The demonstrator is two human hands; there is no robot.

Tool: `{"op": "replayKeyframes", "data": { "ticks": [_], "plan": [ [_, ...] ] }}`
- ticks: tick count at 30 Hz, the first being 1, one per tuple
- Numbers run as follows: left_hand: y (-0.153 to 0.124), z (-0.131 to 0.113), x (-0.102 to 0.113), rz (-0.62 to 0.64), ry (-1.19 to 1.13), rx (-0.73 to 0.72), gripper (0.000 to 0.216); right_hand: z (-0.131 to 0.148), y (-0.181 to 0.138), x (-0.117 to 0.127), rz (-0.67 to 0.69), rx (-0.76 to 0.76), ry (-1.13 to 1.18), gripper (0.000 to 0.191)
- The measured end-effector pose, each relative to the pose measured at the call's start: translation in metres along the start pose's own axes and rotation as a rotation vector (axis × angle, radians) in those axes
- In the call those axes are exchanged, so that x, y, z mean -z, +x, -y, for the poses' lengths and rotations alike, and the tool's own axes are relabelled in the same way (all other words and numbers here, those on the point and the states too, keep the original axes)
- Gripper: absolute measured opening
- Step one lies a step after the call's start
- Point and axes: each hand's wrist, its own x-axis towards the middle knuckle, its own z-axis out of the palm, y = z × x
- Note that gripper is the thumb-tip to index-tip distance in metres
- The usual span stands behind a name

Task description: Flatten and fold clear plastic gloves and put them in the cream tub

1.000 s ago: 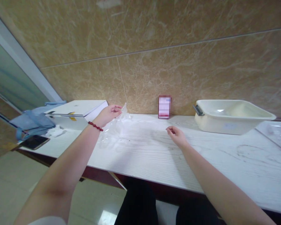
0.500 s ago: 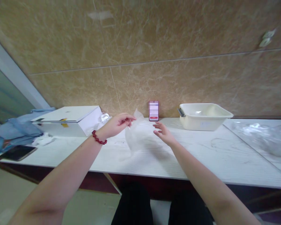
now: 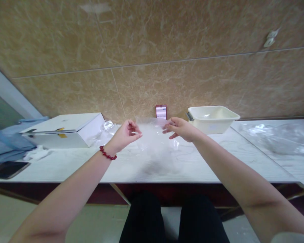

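A clear, thin plastic bag (image 3: 153, 140) hangs spread between my hands, above the white tabletop. My left hand (image 3: 126, 135), with a red bead bracelet at the wrist, is closed in a pinch at the bag's upper left edge. At the upper right edge, my right hand (image 3: 181, 129) has its fingers bent round the film, thumb below. The film is see-through and blurred, so its lower edge is hard to make out. Behind the bag a phone with a lit screen (image 3: 161, 111) leans against the wall, its lower part covered.
A cream plastic bin (image 3: 212, 125) stands at the back right, with crumpled clear plastic (image 3: 283, 138) farther right. On the left are a white box (image 3: 63, 130), more clear film (image 3: 108, 128), a dark phone (image 3: 8, 169) and blue cloth (image 3: 8, 140). A tiled wall bounds the table behind.
My right hand has moved up to the bag and taken its right edge. The bag, which hung from my left hand, is now spread wide between both hands. The view has shifted slightly.
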Motion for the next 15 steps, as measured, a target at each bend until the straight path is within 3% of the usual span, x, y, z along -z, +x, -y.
{"op": "replayKeyframes", "data": {
  "ticks": [3, 7, 9, 15],
  "plan": [
    [0.000, 0.009, -0.008, 0.083, -0.015, 0.101, 0.060, 0.002, -0.004, 0.003, 0.009, -0.054, 0.044, 0.016],
    [-0.001, 0.023, -0.018, 0.280, 0.102, 0.242, 0.033, -0.006, -0.004, 0.007, -0.017, -0.055, 0.020, 0.016],
    [-0.001, 0.028, -0.022, 0.296, 0.165, 0.311, 0.022, -0.008, -0.005, 0.009, -0.033, -0.066, -0.003, 0.016],
    [0.002, 0.035, -0.024, 0.259, 0.183, 0.400, 0.019, 0.001, -0.011, 0.015, -0.059, -0.151, -0.031, 0.012]
  ]
}}
